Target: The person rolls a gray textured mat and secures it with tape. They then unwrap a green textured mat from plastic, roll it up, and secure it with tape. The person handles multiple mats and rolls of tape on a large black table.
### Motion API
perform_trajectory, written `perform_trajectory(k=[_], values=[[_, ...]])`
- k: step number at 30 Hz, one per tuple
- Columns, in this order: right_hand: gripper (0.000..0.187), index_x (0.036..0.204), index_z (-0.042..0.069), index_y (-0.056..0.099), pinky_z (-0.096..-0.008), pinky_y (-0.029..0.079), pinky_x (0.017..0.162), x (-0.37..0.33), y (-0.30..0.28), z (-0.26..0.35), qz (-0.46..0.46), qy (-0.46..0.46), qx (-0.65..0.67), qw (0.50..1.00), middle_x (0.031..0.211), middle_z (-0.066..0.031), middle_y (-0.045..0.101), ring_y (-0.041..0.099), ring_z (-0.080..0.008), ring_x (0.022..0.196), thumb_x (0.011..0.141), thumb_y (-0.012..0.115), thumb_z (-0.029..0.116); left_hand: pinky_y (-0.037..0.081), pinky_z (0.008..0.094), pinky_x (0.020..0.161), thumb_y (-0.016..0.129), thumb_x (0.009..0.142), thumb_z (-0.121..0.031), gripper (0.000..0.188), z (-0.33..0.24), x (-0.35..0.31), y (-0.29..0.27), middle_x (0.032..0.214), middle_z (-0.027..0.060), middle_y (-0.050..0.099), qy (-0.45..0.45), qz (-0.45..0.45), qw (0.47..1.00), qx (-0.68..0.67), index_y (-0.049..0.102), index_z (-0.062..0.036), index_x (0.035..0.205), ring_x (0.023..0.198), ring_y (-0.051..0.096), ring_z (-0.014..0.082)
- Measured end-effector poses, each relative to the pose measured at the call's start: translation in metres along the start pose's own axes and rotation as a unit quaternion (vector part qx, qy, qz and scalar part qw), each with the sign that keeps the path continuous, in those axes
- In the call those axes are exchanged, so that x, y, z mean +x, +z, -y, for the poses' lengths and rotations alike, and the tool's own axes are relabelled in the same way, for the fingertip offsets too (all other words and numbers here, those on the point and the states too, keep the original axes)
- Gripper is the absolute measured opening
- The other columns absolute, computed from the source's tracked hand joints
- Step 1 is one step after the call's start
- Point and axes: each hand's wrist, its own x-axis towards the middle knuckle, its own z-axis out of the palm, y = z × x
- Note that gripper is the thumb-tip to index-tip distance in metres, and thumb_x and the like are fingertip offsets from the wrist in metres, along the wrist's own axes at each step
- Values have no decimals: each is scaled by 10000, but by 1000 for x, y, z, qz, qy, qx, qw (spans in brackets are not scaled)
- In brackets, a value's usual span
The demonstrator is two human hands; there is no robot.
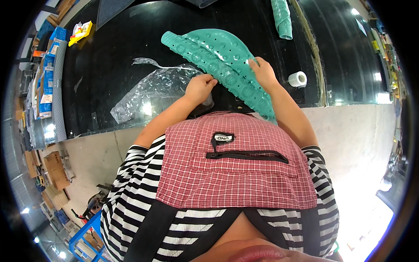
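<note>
A translucent green bath mat (222, 52) with round bumps and small holes lies slantwise on the black table before me. Its near-left side is curled over into a long roll. My left hand (200, 89) is closed, with thumb and forefinger pinching the near edge of that roll. At the mat's right side, my right hand (263, 73) grips the flat part, thumb on top and the other fingers partly hidden. A crumpled clear plastic bag (152, 91) spreads over the table to the left, partly beneath my left wrist.
A rolled green mat (282, 19) sits at the far right, beyond a white roll of tape (297, 79). On the far left lies a yellow and red item (80, 32). Blue-and-brown boxes (50, 72) line the table's left end. The table's near edge runs close to my apron.
</note>
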Motion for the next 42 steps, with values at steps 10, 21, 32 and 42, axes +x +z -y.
perform_trajectory(k=[10, 21, 32, 42], values=[[441, 1098, -36, 700, -362, 470, 721, 16, 23, -15, -113, 41, 227, 967, 843, -74, 639, 545, -161, 764, 1038, 547, 372, 390, 269, 587, 616, 974, -200, 199, -56, -7, -94, 706, -7, 528, -51, 5, 877, -478, 616, -75, 820, 645, 471, 94], [363, 1210, 22, 647, -380, 496, 872, -37, 17, 7, -19, -139, -38, 989, 1033, -140, 662, 631, -229, 965, 966, 650, 291, 416, 278, 623, 626, 836, -10, 244, -5, -87, -213, 802, 50, 616, -66, -215, 900, -373, 487, -95, 654, 681, 525, 124], [781, 1479, 50, 449, -510, 348, 1119, -70, 37, -16, -64, -322, -296, 897, 1515, -240, 441, 448, -428, 1355, 812, 802, 250, 522, 487, 800, 611, 843, -136, 109, 120, -117, -155, 874, 203, 669, -230, -332, 898, 174, 631, -38, 885, 864, 656, 417], [758, 1472, 38, 443, -514, 352, 1117, -75, 44, -19, -81, -329, -314, 887, 1515, -247, 440, 449, -433, 1353, 818, 782, 218, 492, 486, 1034, 609, 808, -784, 966, 38, -102, -148, 1527, 260, 394, -279, -94, 894, 338, 662, 81, 1236, 1289, 514, 419]])
